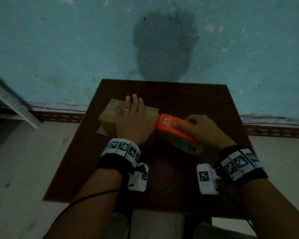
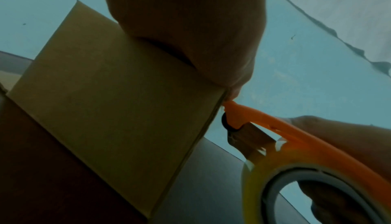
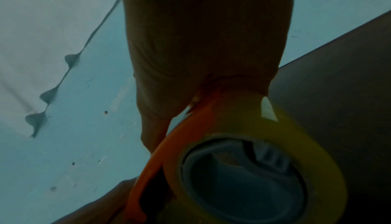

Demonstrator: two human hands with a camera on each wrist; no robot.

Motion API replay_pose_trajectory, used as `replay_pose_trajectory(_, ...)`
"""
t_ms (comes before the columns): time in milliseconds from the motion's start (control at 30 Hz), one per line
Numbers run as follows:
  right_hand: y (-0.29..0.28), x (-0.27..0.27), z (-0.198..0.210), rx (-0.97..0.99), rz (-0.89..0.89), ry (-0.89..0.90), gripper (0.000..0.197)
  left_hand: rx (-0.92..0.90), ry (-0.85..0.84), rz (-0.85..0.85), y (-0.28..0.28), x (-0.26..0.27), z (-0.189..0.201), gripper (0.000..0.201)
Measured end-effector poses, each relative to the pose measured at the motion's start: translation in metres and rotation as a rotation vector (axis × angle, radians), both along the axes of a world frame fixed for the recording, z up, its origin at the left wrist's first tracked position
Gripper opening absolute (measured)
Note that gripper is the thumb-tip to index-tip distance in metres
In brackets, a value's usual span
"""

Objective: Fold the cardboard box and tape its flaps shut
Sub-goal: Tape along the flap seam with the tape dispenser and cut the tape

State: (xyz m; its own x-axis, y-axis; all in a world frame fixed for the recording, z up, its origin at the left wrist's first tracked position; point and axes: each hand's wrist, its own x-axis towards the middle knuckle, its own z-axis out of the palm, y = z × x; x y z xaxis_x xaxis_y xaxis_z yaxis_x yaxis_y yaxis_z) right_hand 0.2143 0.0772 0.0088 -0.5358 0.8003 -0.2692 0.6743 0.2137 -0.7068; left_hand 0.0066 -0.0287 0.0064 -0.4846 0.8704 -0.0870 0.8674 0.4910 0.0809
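A small brown cardboard box [image 1: 109,116] stands on the dark brown table [image 1: 179,178], its top flaps folded down. My left hand [image 1: 133,118] lies flat on the box top with straight fingers, pressing the flaps. My right hand [image 1: 202,130] grips an orange tape dispenser [image 1: 173,125] loaded with a yellowish tape roll [image 1: 186,145]. The dispenser's front end touches the box's right top edge. In the left wrist view the box side [image 2: 110,110] fills the middle and the dispenser [image 2: 285,135] meets its corner. The right wrist view shows the tape roll [image 3: 253,169] under my palm.
A teal wall [image 1: 76,49] rises right behind the table. A metal shelf frame [image 1: 12,104] stands at the far left on the floor. Cables trail from both wrist cameras toward the table's near edge. A flat cardboard flap [image 1: 102,131] sticks out under the box's left side.
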Motion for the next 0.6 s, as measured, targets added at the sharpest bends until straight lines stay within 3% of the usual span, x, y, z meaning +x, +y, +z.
replay_pose_trajectory(200,0.004,0.006,0.004,-0.028,0.052,-0.029,0.056,-0.038,0.007,-0.034,0.006,0.014,0.001,0.074)
replay_pose_trajectory(333,0.005,0.02,0.01,-0.039,0.045,0.042,0.053,-0.052,0.011,-0.053,0.008,0.016,0.001,0.072)
replay_pose_trajectory(600,0.013,0.054,0.012,-0.089,0.018,0.0,0.046,-0.044,0.005,-0.068,0.007,0.016,-0.001,0.071)
